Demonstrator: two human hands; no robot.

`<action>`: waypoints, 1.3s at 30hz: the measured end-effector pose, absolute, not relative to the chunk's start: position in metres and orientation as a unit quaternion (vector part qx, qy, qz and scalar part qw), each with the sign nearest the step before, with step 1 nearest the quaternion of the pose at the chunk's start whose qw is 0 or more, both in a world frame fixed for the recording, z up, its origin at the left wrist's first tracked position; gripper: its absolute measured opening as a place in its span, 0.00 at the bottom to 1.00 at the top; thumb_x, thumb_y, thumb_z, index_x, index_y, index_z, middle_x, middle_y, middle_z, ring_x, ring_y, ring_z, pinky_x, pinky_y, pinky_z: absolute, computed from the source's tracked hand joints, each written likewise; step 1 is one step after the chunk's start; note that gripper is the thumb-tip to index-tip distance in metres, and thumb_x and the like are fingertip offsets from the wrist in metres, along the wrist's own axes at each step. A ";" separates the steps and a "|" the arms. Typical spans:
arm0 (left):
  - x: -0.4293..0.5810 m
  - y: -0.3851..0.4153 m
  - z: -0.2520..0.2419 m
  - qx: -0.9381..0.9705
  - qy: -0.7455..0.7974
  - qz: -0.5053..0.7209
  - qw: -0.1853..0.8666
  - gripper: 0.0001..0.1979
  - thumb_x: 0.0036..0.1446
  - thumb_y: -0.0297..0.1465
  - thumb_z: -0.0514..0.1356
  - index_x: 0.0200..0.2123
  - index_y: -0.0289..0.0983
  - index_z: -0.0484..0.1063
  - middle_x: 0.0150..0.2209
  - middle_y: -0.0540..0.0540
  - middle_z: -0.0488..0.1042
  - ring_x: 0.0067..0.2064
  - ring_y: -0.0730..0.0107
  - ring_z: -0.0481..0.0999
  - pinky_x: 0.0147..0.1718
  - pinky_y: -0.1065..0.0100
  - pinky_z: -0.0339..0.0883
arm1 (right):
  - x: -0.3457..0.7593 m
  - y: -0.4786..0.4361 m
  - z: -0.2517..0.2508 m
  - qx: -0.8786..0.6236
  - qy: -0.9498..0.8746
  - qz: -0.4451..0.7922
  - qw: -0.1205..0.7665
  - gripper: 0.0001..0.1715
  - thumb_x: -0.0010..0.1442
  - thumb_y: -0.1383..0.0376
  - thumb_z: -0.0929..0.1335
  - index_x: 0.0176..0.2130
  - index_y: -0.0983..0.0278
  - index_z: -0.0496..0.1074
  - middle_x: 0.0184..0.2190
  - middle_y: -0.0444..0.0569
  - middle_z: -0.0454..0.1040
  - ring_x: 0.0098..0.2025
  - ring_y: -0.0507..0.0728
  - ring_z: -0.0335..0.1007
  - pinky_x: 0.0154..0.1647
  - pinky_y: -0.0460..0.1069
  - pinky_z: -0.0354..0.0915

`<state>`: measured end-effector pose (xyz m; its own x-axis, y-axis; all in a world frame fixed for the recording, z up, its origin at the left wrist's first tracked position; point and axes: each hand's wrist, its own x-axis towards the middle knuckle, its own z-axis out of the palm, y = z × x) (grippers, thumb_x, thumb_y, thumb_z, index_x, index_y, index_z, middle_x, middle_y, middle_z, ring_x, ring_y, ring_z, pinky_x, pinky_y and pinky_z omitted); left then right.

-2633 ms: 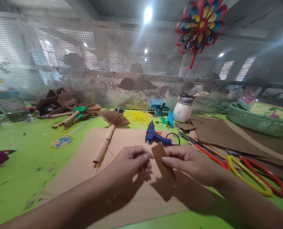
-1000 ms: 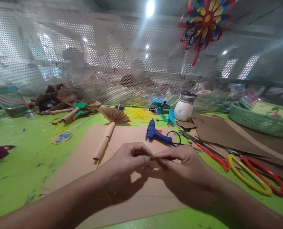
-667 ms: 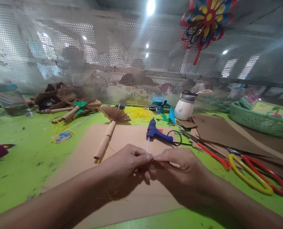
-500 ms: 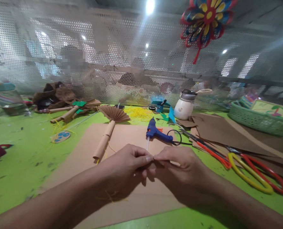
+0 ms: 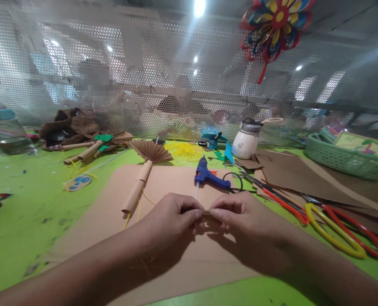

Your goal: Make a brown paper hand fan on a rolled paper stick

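Note:
Between the fingertips of both hands is a small brown paper piece (image 5: 207, 213), mostly hidden by the fingers. My left hand (image 5: 179, 214) pinches its left end, and my right hand (image 5: 236, 214) pinches the other. Both are above a large brown paper sheet (image 5: 176, 276). Just beyond my fingers lies a blue glue gun (image 5: 208, 175) with a clear glue stick poking from its back. To the left, a rolled brown paper tube (image 5: 136, 189) with yellow strands touches a pleated paper fan (image 5: 152, 151).
Two pairs of scissors, one with orange handles (image 5: 286, 206) and one with red and yellow handles (image 5: 335, 233), lie at right beside brown paper sheets (image 5: 291, 174). A white jar (image 5: 246, 142), yellow shreds (image 5: 185, 150) and a green basket (image 5: 345, 157) stand farther back. People are behind the perforated screen.
My right fingers have shifted from a pointed, stretched pose to a thumb-and-finger pinch, and more of the small paper piece shows. The view has shifted slightly.

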<state>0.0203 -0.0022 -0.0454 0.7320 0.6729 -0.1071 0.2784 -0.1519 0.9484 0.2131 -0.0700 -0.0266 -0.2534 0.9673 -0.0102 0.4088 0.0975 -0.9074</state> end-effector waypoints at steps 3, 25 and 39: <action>0.021 -0.005 -0.043 0.758 0.322 0.173 0.540 0.11 0.57 0.33 0.55 0.30 0.35 0.75 0.26 0.49 0.74 0.29 0.72 0.71 0.29 0.72 0.62 | 0.209 -0.071 -0.027 -0.554 -0.650 0.400 0.333 0.11 0.59 0.64 0.66 0.30 0.66 0.75 0.22 0.45 0.71 0.25 0.50 0.64 0.24 0.44 0.58; 0.023 -0.022 -0.015 0.801 0.371 0.180 0.434 0.11 0.55 0.30 0.54 0.30 0.35 0.77 0.22 0.50 0.74 0.25 0.73 0.70 0.23 0.75 0.60 | 0.205 -0.077 -0.014 -0.547 -0.698 0.265 0.379 0.09 0.55 0.70 0.67 0.28 0.64 0.78 0.23 0.45 0.75 0.26 0.51 0.68 0.26 0.44 0.62; 0.022 -0.036 -0.015 0.878 0.318 0.234 0.271 0.11 0.56 0.25 0.52 0.29 0.39 0.74 0.22 0.53 0.72 0.23 0.77 0.65 0.24 0.74 0.54 | 0.204 -0.077 -0.012 -0.509 -0.726 0.216 0.409 0.06 0.56 0.70 0.69 0.28 0.64 0.76 0.27 0.47 0.77 0.31 0.53 0.71 0.33 0.47 0.64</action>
<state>0.0221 -0.0363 -0.0154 0.6884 0.6847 0.2393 0.4310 -0.6516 0.6242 0.2041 -0.0773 -0.0118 -0.1462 0.9160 0.3736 0.5627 0.3876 -0.7302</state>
